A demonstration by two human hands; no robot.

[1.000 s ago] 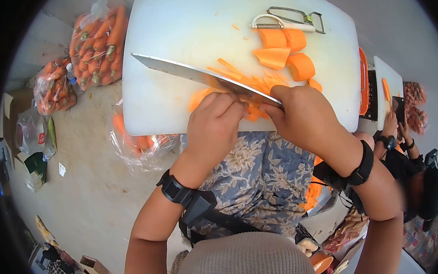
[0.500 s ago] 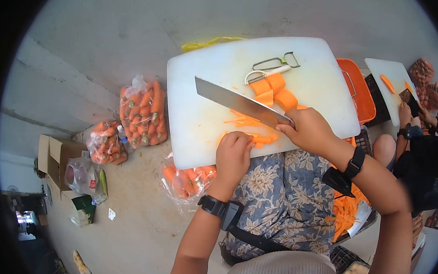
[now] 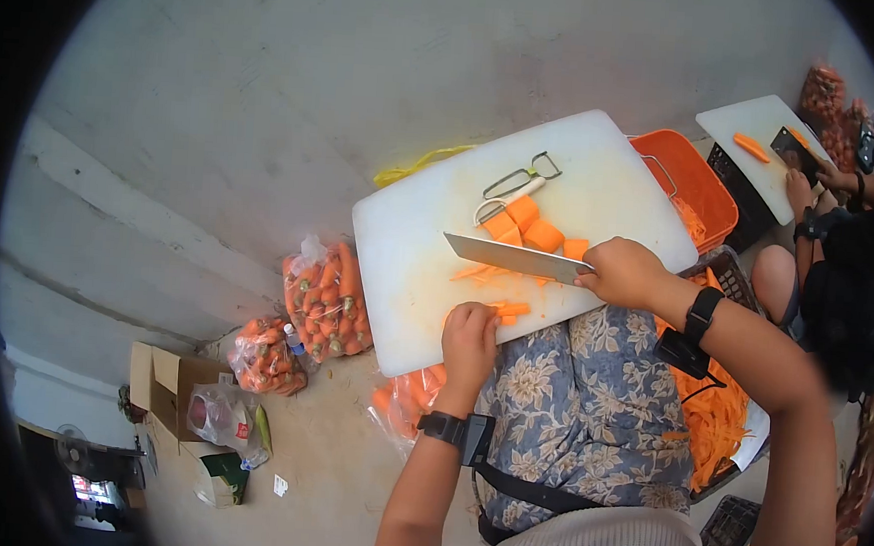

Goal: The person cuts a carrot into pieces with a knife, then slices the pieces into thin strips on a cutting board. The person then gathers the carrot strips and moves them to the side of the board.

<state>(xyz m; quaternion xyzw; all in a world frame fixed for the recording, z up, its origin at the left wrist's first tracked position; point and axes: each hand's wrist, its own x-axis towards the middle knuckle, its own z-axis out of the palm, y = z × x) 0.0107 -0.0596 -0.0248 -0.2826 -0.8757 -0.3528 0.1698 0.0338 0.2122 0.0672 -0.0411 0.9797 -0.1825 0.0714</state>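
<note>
My right hand (image 3: 629, 274) grips the handle of a cleaver (image 3: 518, 257), its blade pointing left above the white cutting board (image 3: 409, 241). My left hand (image 3: 469, 343) rests at the board's near edge with bent fingers pressed on carrot slices (image 3: 511, 310), which are partly hidden under the fingertips. Thin carrot strips (image 3: 477, 272) lie by the blade, partly covered by it. Farther back on the board are thick carrot chunks (image 3: 542, 234), a white-handled peeler (image 3: 489, 211) and a second peeler (image 3: 508, 183).
Bags of carrots (image 3: 325, 301) stand on the floor at left, near an open cardboard box (image 3: 165, 382). An orange bin (image 3: 717, 195) is behind the board's right side. Shredded carrot (image 3: 716, 420) fills a crate at right. Another person's hand (image 3: 800, 192) works at a second board (image 3: 731, 121).
The view has turned, so the board appears tilted and shifted lower. My right hand still holds the cleaver over the board, and my left hand stays at the carrot slices.
</note>
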